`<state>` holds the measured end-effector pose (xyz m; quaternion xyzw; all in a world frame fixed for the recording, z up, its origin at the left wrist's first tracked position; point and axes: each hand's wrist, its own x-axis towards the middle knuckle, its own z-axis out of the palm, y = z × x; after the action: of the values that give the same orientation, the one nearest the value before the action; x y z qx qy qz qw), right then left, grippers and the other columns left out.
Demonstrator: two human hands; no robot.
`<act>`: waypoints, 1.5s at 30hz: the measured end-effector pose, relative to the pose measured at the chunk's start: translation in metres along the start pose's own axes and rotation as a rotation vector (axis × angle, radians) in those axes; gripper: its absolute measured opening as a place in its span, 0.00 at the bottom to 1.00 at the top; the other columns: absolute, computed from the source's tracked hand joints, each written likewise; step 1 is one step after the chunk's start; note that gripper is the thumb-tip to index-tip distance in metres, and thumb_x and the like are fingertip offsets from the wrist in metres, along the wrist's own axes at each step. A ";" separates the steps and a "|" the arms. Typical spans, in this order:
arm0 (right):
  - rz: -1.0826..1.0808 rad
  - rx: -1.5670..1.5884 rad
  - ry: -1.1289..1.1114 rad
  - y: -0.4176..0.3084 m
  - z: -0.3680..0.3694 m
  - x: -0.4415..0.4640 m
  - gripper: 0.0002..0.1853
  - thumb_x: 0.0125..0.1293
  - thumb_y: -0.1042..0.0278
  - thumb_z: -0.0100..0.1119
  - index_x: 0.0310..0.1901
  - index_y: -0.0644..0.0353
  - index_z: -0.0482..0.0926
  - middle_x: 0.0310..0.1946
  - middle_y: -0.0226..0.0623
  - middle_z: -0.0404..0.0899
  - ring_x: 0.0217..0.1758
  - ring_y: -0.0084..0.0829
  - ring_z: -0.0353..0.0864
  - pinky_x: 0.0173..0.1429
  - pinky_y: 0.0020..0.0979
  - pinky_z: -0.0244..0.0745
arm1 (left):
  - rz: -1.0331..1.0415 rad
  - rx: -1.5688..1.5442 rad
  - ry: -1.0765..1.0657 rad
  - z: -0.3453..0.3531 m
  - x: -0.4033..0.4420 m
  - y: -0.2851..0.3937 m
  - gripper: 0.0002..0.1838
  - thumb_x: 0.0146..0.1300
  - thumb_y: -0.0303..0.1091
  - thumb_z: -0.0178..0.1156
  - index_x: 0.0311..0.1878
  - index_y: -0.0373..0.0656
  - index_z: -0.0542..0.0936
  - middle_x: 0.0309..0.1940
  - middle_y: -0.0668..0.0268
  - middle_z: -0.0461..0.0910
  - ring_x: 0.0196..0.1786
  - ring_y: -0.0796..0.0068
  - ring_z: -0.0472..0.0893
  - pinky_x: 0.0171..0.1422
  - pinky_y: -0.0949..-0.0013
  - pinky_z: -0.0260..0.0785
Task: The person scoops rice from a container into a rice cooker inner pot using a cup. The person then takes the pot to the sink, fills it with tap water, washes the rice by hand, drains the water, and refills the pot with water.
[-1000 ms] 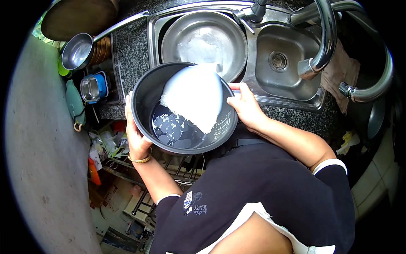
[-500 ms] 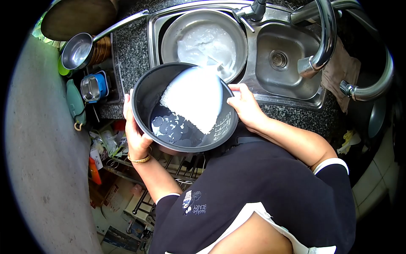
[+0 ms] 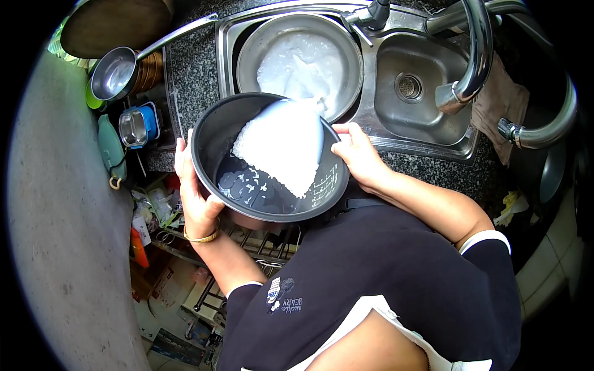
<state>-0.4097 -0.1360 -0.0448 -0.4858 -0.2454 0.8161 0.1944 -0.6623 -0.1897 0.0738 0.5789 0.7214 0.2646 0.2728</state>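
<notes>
Left hand (image 3: pixel 201 207) cupping its left wall, right hand (image 3: pixel 362 157) pinching its rim, I hold a tilted, dark-grey round pot (image 3: pixel 213 136) of grainy white rice (image 3: pixel 278 154), white measuring marks (image 3: pixel 326 185) printed inside, near a round steel basin (image 3: pixel 246 68). My black shirt (image 3: pixel 383 260) reads "BEARY".

Rice (image 3: pixel 278 148) in pot (image 3: pixel 221 137) btw L hand (image 3: pixel 199 203) & R hand (image 3: pixel 362 156); basin (image 3: pixel 249 62) behind pot, in L sink bowl (image 3: pixel 228 59); R sink bowl (image 3: pixel 421 116) adj.; saucepan (image 3: pixel 114 71) L of sink (image 3: pixel 396 144).
</notes>
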 end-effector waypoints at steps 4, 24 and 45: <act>0.000 -0.025 0.003 -0.001 0.000 -0.001 0.20 0.55 0.77 0.48 0.52 0.67 0.63 0.41 0.43 0.72 0.43 0.26 0.73 0.47 0.26 0.71 | -0.011 0.059 0.004 0.000 0.002 0.009 0.55 0.40 0.77 0.52 0.62 0.38 0.64 0.63 0.56 0.62 0.70 0.52 0.49 0.71 0.52 0.35; 0.023 0.051 -0.022 0.004 -0.003 0.003 0.19 0.55 0.78 0.48 0.50 0.68 0.63 0.38 0.44 0.72 0.38 0.26 0.74 0.42 0.25 0.72 | 0.047 0.161 -0.020 -0.003 0.009 0.020 0.53 0.42 0.76 0.51 0.60 0.38 0.66 0.61 0.57 0.64 0.69 0.51 0.51 0.70 0.51 0.38; 0.075 0.116 -0.018 0.002 -0.004 0.001 0.19 0.57 0.77 0.50 0.51 0.67 0.62 0.36 0.43 0.73 0.38 0.27 0.75 0.42 0.26 0.73 | -0.002 0.154 -0.045 -0.004 0.010 0.040 0.54 0.42 0.73 0.54 0.61 0.34 0.64 0.63 0.53 0.62 0.69 0.53 0.53 0.70 0.54 0.40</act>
<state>-0.4070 -0.1361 -0.0484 -0.4752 -0.1811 0.8400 0.1892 -0.6393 -0.1725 0.1043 0.6031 0.7339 0.1950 0.2441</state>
